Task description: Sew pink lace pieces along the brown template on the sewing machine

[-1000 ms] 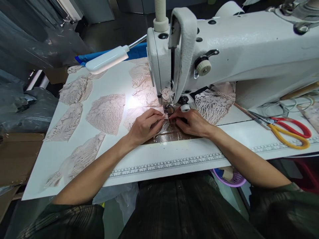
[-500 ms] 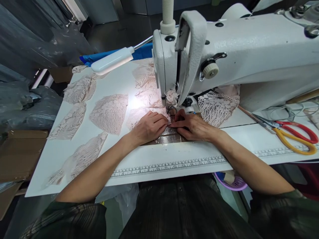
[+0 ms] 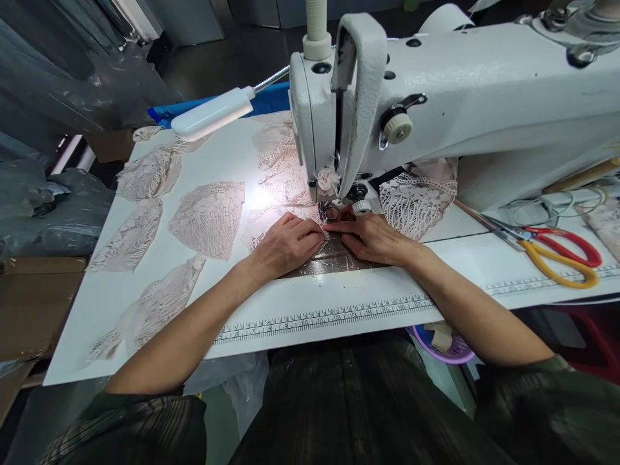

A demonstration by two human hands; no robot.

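A pale pink lace piece [image 3: 256, 223] lies at the needle end of a white sewing machine [image 3: 465, 90], partly under my left hand [image 3: 289, 244]. That hand is closed, its fingers bent together and pressing on the lace just left of the presser foot [image 3: 327, 212]. From the other side, my right hand [image 3: 375, 237] is closed at the lace edge in front of the foot, its index finger stretched out to the left and its thumb below. The fingertips of both hands almost meet. Exactly how the edge sits between them is too small to tell.
Several lace pieces [image 3: 209, 216] are spread over the white table [image 3: 290, 316] to the left. A lamp [image 3: 213, 115] hangs over them. Scissors [image 3: 562, 255] with red and yellow handles lie at the right. A purple basket [image 3: 448, 352] is below the table edge.
My right index finger has moved slightly forward, closer to the presser foot. My left hand stays on the lace with little movement. The whole view has shifted a little.
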